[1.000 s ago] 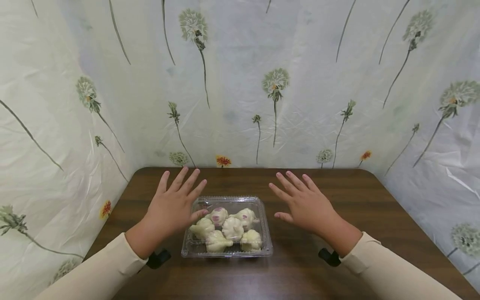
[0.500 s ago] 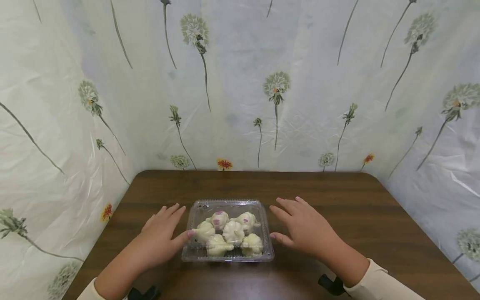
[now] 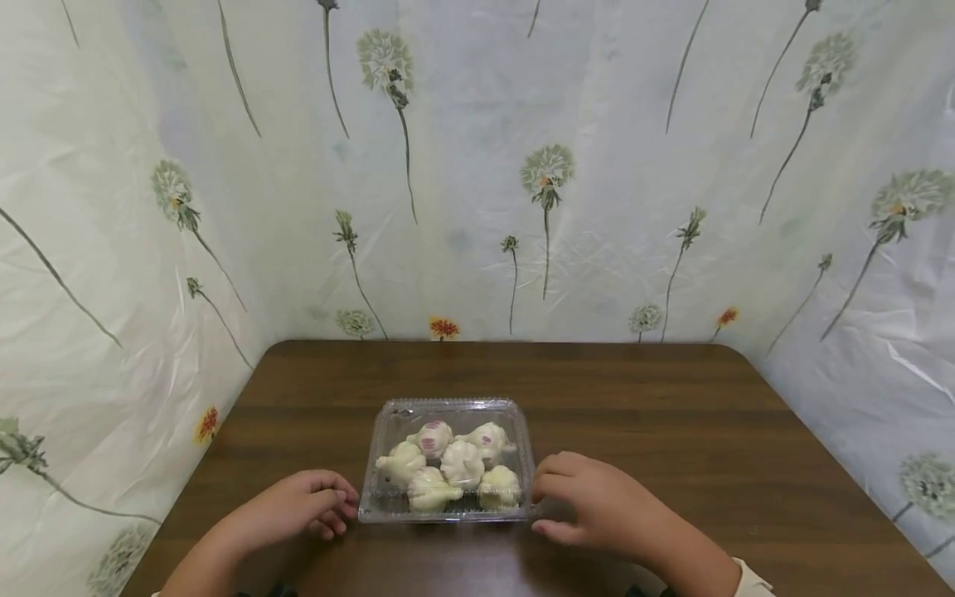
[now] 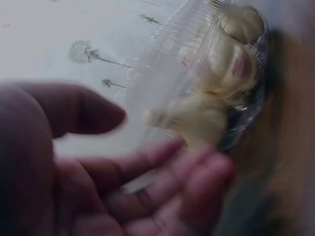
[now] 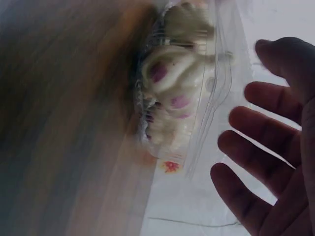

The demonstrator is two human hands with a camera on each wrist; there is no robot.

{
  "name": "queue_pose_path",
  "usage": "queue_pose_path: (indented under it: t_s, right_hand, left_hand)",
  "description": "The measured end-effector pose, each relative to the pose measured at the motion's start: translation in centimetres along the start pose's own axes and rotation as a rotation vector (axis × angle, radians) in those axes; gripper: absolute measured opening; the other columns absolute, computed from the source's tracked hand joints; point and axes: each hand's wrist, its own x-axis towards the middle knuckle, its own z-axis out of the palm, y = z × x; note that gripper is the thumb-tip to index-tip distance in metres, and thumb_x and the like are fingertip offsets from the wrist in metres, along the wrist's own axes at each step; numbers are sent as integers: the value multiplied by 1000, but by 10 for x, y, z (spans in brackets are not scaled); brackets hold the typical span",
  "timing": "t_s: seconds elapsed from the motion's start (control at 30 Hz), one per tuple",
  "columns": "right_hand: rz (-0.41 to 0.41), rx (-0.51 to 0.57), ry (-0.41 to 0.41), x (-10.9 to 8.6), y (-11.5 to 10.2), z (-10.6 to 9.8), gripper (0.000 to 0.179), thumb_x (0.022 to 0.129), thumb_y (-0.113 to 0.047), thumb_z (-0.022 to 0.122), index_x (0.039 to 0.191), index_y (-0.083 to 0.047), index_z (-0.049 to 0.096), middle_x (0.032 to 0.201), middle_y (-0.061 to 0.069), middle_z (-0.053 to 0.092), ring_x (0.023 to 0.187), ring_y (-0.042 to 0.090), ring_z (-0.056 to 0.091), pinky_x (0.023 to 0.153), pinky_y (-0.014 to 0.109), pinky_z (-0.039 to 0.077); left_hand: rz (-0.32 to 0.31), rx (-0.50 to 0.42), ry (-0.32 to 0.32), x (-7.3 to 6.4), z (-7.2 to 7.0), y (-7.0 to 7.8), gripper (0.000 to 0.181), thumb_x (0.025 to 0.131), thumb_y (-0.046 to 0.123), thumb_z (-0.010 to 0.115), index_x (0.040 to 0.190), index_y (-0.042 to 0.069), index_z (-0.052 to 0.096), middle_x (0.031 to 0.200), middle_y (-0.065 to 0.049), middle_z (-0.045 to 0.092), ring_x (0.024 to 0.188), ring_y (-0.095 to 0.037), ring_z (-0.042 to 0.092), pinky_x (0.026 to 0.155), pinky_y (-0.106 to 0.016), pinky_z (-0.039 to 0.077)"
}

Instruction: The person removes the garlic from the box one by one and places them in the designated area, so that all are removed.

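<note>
A clear plastic clamshell box (image 3: 492, 406) with its lid down sits on the table and holds several garlic bulbs (image 3: 462, 463), white with some purple patches. By the box's front left corner is my left hand (image 3: 294, 507), its fingers loosely bent. The left wrist view is blurred, but the thumb stands apart from the fingers and they hold nothing. Along the right side of the box is my right hand (image 3: 600, 502). Its spread fingers (image 5: 263, 147) appear slightly apart from the box wall in the right wrist view. Whether either hand touches the box, I cannot tell.
The brown wooden table (image 3: 642, 398) reaches back to a pale sheet (image 3: 462, 166) printed with dandelions. This sheet also hangs along the left and right sides.
Both hands have come down and back from raised, spread positions above the table to the box's sides. Their fingers have bent more. The box stays in place.
</note>
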Motion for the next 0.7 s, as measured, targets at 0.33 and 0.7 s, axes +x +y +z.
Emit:
queue_pose_path:
  t_s: [0.33,0.7]
  right_hand:
    - [-88,-48,115,-3,-1,17,24,79,-24,91,93,-26,71,98,-17,61,91,3,57,79,16,51]
    - [-151,-6,197,-3,-3,26,12,90,-17,82,97,-22,73,103,-13,65,97,6,60,85,17,51]
  left_hand:
    - [-19,-366,-159,7,14,-24,20,103,12,54,116,-1,61,107,-11,70,91,-17,70,79,-28,62]
    - [39,-455,-277,14,19,-32,18,104,7,48,114,5,62,110,-7,71,95,-16,70,81,-29,62]
